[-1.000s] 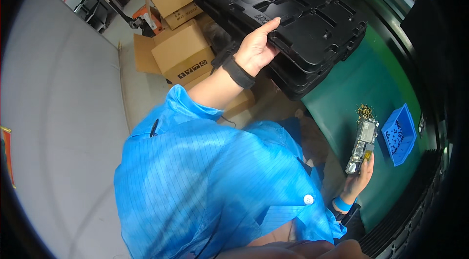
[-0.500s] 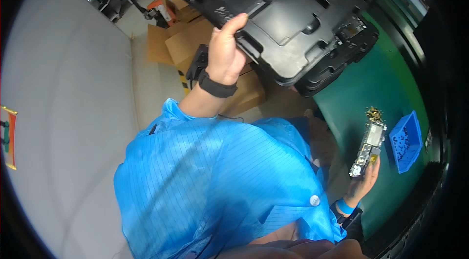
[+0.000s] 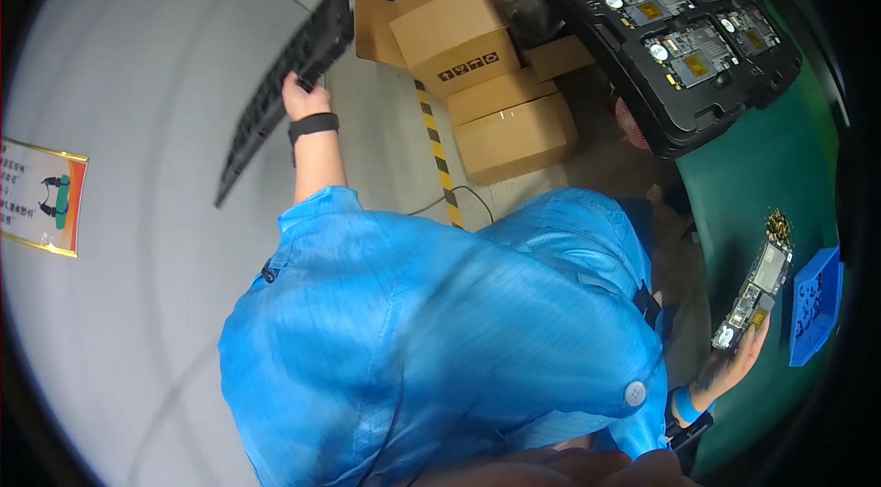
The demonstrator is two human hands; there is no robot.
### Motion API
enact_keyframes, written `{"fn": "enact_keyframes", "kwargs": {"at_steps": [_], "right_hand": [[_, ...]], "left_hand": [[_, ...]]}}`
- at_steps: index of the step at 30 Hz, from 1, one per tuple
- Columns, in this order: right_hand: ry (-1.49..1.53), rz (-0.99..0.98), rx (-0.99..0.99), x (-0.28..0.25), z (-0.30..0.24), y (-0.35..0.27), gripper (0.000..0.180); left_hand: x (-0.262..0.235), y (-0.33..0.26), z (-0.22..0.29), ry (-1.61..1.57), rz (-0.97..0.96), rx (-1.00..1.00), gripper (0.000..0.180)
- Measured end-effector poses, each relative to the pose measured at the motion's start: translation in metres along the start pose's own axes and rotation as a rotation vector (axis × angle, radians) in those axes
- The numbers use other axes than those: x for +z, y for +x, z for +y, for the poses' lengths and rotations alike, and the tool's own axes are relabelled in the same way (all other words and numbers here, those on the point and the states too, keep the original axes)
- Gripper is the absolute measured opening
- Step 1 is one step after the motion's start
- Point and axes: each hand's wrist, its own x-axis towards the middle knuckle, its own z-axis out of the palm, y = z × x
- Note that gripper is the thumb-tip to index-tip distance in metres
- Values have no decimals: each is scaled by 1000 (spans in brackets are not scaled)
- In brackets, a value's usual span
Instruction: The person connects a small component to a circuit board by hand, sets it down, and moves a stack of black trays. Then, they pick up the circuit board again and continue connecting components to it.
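- Although blur obscures its detail, the dark tray is grasped by the left grip, whose fingers are mostly hidden
- Right grip grasps a circuit board near the blue bin; contact with the green worktop cannot be told
- Loaded black tray, carrying more boards, is cut off by the upper edge

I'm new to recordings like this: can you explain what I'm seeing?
There's no robot, just two bare human hands. A wide fisheye camera worn on the head looks down, so straight edges bend near the rim. The left hand holds a black tray out to the side. The right hand holds a circuit board over a green surface. On that surface are a blue bin with small dark pieces and some gold-coloured bits. A second tray, carrying other boards, shows farther off.
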Motion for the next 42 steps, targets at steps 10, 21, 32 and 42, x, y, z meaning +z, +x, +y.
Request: {"fn": "enact_keyframes", "kwargs": {"at_steps": [10,21,32,42], "right_hand": [[-68,62,23,2,-8,-5,44],[-200,80,-60,-2,-7,-6,43],[-781,-188,-514,-41,-8,-10,30],[-271,211,-79,11,-20,-13,31]], "left_hand": [[-22,-136,-182,1398,-359,119,25],[69,-223,-314,-397,351,-1053,11],[83,-295,-346,-203,281,-1285,21],[128,-278,-321,-190,209,-1286,9]]}}
